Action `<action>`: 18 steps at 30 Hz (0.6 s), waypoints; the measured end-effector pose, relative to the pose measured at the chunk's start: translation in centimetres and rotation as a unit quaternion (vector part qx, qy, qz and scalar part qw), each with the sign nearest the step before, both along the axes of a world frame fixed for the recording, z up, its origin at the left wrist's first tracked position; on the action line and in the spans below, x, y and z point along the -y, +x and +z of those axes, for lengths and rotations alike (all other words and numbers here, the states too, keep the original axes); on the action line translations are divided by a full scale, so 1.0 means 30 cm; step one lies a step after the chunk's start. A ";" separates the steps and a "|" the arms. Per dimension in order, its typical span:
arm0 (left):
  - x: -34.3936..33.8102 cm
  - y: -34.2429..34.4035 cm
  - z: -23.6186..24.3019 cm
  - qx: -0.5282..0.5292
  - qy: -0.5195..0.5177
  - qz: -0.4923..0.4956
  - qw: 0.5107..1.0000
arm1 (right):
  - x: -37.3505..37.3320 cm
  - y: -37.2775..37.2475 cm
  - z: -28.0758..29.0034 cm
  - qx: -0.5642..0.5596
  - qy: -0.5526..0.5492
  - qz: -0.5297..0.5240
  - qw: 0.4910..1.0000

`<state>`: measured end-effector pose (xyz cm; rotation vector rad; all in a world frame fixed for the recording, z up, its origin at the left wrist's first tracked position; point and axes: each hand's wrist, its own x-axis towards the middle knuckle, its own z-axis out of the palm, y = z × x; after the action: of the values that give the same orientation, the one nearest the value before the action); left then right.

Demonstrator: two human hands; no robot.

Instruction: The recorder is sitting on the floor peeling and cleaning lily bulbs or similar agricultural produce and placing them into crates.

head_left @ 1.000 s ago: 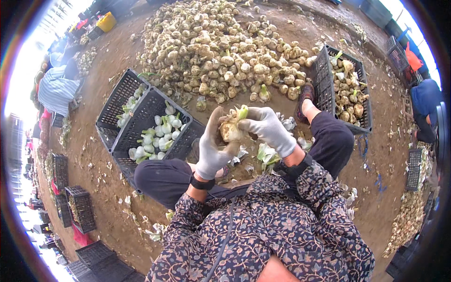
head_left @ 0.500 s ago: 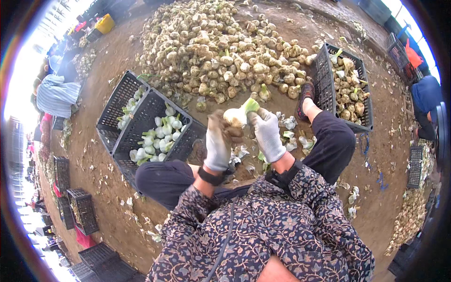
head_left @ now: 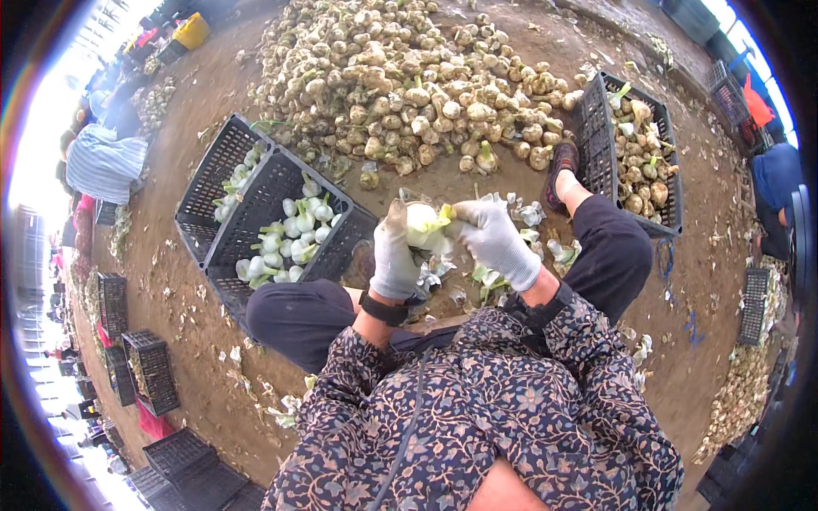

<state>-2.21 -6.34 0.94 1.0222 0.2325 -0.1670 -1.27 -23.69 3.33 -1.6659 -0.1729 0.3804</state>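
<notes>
Between my gloved hands, a garlic bulb (head_left: 423,225) shows white with a yellow-green stem end. Its lower side is in the fingers of my left hand (head_left: 394,253), which are closed round it. My right hand (head_left: 497,244) pinches at the stem end from the right; its fingertips are partly hidden. Below and behind the hands lie peeled-off garlic skins (head_left: 490,277). To the left, a black crate (head_left: 223,289) holds clean white garlic bulbs (head_left: 298,230). Ahead is a large heap of unpeeled, soil-brown garlic bulbs (head_left: 383,85).
A second black crate (head_left: 595,140) with brown garlic bulbs stands at the right by my foot. Another crate (head_left: 207,166) adjoins the left one. Blue string (head_left: 692,328) lies on the dirt floor. Other people work at the far left and right, near more crates (head_left: 152,372).
The bulb's brown outer skin has come away and its white body shows. The long green stem looks shorter now. My right hand has shifted slightly right; the left remains at the bulb.
</notes>
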 end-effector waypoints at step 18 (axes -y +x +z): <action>-0.017 -0.008 -0.026 -0.014 -0.374 -0.053 0.926 | 0.020 0.017 0.085 0.090 0.080 -0.041 0.992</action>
<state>-2.44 -5.85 0.16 0.2699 0.1193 -0.3387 -0.76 -24.29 5.87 -1.5435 -0.2623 0.1491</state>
